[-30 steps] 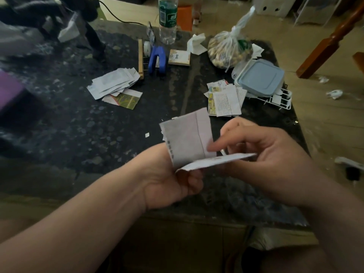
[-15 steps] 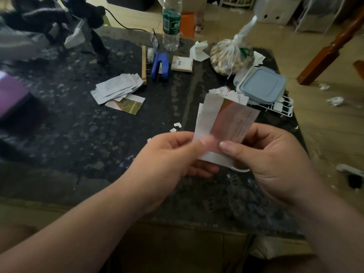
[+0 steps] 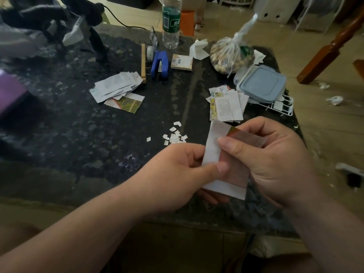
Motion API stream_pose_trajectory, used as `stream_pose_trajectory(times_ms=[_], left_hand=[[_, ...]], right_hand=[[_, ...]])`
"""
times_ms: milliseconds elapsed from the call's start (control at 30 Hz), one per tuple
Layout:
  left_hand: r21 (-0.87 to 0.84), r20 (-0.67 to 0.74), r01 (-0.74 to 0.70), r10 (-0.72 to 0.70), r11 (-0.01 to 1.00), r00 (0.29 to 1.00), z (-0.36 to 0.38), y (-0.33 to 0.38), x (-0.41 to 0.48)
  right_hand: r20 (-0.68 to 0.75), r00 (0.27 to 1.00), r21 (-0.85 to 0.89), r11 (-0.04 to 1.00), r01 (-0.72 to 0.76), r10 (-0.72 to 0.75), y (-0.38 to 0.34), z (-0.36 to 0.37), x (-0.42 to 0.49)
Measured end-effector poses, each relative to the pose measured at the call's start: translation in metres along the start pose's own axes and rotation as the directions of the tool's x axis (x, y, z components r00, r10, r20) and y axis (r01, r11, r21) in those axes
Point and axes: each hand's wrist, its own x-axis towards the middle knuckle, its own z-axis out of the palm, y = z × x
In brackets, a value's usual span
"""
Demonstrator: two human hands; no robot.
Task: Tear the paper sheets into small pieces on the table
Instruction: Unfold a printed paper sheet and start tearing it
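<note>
Head view: a white and reddish paper sheet is pinched between thumb and curled fingers of the left hand and the right hand, above the dark speckled stone table, near small white torn scraps.

The room is dim and colours are muted. The floor at the right and far side is brighter than the dark table, which carries a pale streak of glare down its middle. The paper near centre is fairly sharp. The left edge is smeared and blurred. Wide-angle distortion bends the table's edges.
</note>
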Motion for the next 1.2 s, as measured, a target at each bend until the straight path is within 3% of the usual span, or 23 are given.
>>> stream_pose_trajectory(times_ms=[100, 233, 367, 467, 567, 767, 900, 1100, 1200], left_hand=[[0.181, -0.118, -0.032, 0.054, 0.983, 0.991, -0.001, 0.0, 0.002], [0.325, -0.045, 0.022, -0.007, 0.945, 0.999, -0.001, 0.006, 0.003], [0.359, 0.045, 0.035, -0.054, 0.933, 0.998, -0.002, 0.004, 0.001], [0.369, 0.033, 0.022, -0.037, 0.929, 0.999, -0.003, 0.003, 0.001], [0.351, 0.063, 0.003, -0.027, 0.936, 0.998, -0.007, 0.004, 0.001], [0.312, 0.11, 0.057, -0.095, 0.948, 0.989, -0.013, 0.004, 0.003], [0.333, 0.078, 0.069, -0.101, 0.941, 0.992, -0.016, 0.006, 0.004], [0.232, -0.08, 0.121, -0.105, 0.965, 0.991, -0.023, 0.001, 0.005], [0.102, -0.138, 0.134, -0.119, 0.986, 0.983, -0.024, 0.003, 0.005]], right_hand=[[0.04, 0.999, 0.129, 0.991, -0.034, 0.029, 0.0, 0.001, 0.001], [0.152, 0.978, 0.272, 0.946, -0.179, 0.141, -0.003, -0.003, 0.007], [0.278, 0.94, 0.138, 0.96, -0.245, 0.2, -0.006, -0.009, 0.009], [0.408, 0.861, 0.038, 0.937, -0.348, 0.304, -0.006, -0.01, 0.01], [0.428, 0.838, 0.03, 0.921, -0.389, 0.34, -0.007, -0.011, 0.011], [0.351, 0.89, 0.101, 0.934, -0.344, 0.29, -0.005, -0.003, 0.009], [0.274, 0.921, 0.041, 0.953, -0.3, 0.278, 0.002, 0.002, 0.012], [0.413, 0.884, -0.101, 0.976, -0.195, 0.219, -0.001, -0.015, 0.021], [0.427, 0.882, -0.194, 0.973, -0.127, 0.2, -0.002, -0.023, 0.025]])
